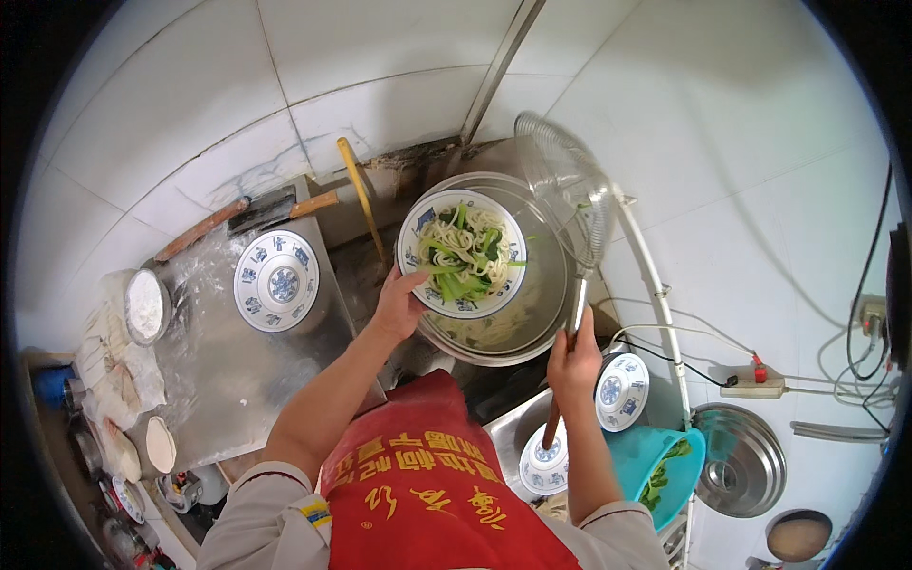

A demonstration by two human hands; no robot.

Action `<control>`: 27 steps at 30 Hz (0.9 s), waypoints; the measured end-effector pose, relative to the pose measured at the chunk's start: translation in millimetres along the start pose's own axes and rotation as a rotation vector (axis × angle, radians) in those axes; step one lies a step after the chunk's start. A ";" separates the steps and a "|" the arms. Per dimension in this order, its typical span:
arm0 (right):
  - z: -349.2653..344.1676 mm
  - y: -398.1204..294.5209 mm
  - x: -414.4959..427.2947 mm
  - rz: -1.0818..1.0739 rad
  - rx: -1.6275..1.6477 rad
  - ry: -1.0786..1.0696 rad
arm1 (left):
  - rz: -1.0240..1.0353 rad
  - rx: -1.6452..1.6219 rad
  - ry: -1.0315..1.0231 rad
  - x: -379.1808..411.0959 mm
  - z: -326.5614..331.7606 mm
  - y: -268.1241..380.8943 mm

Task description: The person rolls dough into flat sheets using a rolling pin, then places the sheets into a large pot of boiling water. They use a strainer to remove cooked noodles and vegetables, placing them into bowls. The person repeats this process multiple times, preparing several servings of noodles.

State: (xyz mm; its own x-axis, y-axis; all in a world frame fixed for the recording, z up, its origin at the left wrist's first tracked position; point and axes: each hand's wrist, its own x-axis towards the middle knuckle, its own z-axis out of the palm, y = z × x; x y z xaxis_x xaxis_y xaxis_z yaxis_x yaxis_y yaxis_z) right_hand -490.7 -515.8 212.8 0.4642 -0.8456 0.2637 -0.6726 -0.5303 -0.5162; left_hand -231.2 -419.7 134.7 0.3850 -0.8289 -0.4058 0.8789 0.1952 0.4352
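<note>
My left hand [401,305] grips the rim of a white bowl with blue patterns [462,194], thumb over its edge. Noodles [456,239] and green leafy vegetables [459,286] fill the bowl, which hangs over a large round metal pot [548,285]. Pale noodles show in the cloudy water below it. Around the handle of a wire-mesh strainer [570,185] my right hand [576,360] is closed. The strainer's basket is raised over the pot's far right side, with a few green bits caught in the mesh.
A floury metal worktop [235,385] on the left bears a patterned bowl [283,281], a bowl of flour [146,306] and a cleaver [271,210]. Right of me are more patterned bowls [621,392], a turquoise basket of greens [634,456], a white pipe [659,292] and electric cables [695,367].
</note>
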 end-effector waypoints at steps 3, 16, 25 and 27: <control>41.0 38.8 14.1 0.086 -0.185 -0.271 | 0.022 0.037 0.100 -7.0 -23.6 7.0; 112.3 138.4 -38.3 1.004 0.946 -0.753 | 0.190 0.096 0.220 -87.3 -108.8 59.2; 61.4 88.8 -74.2 1.106 1.253 -0.540 | 0.133 0.076 0.230 -99.4 -108.4 68.0; 72.7 81.2 -65.1 1.089 1.313 -0.540 | 0.098 0.079 0.216 -93.5 -106.8 72.7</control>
State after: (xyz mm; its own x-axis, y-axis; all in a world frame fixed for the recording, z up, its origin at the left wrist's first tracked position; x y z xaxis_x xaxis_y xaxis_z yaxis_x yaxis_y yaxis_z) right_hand -533.6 -499.3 94.4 0.4683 -0.4908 -0.7347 -0.0453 0.8171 -0.5747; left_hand -173.2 -272.1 118.5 0.5258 -0.6750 -0.5175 0.8130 0.2200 0.5391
